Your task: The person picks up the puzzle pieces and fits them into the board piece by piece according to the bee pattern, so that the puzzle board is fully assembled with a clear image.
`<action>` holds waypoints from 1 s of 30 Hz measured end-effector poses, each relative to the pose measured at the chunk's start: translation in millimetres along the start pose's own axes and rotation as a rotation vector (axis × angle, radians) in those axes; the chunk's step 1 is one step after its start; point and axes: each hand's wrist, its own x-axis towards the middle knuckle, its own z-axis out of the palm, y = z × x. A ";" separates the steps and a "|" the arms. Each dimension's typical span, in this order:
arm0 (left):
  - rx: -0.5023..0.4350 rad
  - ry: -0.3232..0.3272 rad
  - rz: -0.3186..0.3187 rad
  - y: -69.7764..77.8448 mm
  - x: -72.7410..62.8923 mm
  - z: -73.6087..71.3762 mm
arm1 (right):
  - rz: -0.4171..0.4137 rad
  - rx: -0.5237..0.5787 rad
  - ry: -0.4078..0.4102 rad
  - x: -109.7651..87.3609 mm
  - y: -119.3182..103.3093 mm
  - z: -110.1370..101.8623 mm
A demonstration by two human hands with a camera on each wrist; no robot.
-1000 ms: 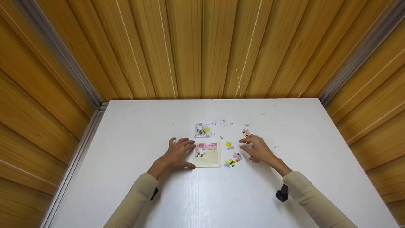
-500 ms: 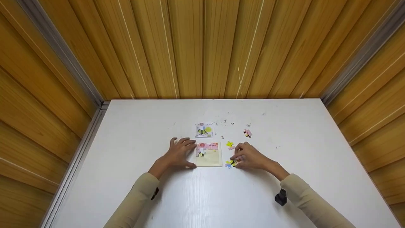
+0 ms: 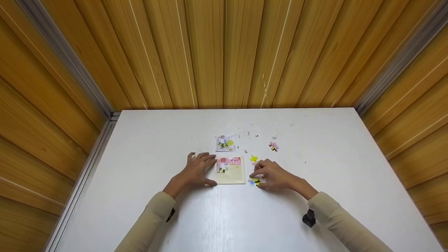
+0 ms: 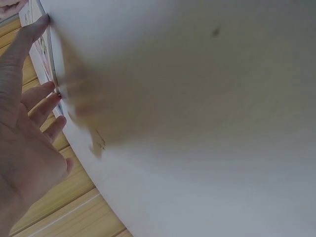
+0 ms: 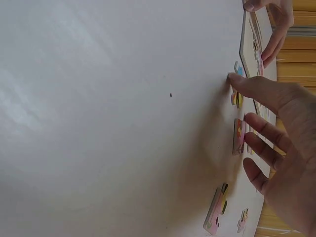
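My left hand (image 3: 197, 170) holds the left side of a square puzzle board (image 3: 231, 178), with the thumb at its near corner and fingers at its far corner. Pink and bee-patterned pieces fill the board's top row and part of its left side; bare cream shows elsewhere. Right of the board, my right hand (image 3: 274, 175) pinches a yellow, black and blue puzzle piece (image 3: 252, 181) between thumb and index finger. In the right wrist view, a red-and-pink piece (image 5: 238, 136) lies beneath the other fingers. A yellow piece (image 3: 253, 158) lies just beyond the right hand.
Behind the board lies a square picture card (image 3: 225, 143) with a bee. A pink puzzle piece (image 3: 273, 146) sits farther back on the right. Small dark marks dot the white table (image 3: 168, 140), which ends at a wood-patterned wall (image 3: 206, 56).
My right hand has come left and nearer the body, from above the right-hand pieces to the yellow, black and blue piece, its thumb and index closing together. My left hand stays on the board.
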 end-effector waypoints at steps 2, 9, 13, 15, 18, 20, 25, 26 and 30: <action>-0.003 0.006 0.004 0.7 0.5 -0.1 | -0.014 -0.004 -0.005 -0.1 0.5 0.2; -0.039 0.016 0.033 4.7 5.4 2.5 | 0.008 -0.060 0.097 -7.1 4.3 -1.3; -0.038 0.028 0.038 2.5 2.2 2.9 | 0.002 -0.024 0.024 -7.4 3.8 -6.8; -0.028 0.034 0.030 0.3 -1.0 2.2 | -0.001 -0.007 -0.027 -5.0 2.3 -8.5; -0.027 0.039 0.022 -1.9 -5.3 0.1 | 0.001 0.000 -0.062 -1.2 0.4 -8.1; -0.034 0.036 0.022 -0.8 -4.4 0.2 | 0.013 0.001 -0.060 -1.9 1.1 -8.3; -0.048 0.021 0.020 0.1 -3.0 1.2 | 0.022 0.000 -0.015 -2.7 1.4 -6.9; -0.043 0.019 0.017 -0.1 -2.8 1.4 | 0.020 -0.003 -0.009 -2.4 0.6 -6.7; -0.044 0.018 0.006 -0.1 -3.0 1.7 | 0.010 -0.024 -0.003 -0.4 -1.5 -5.1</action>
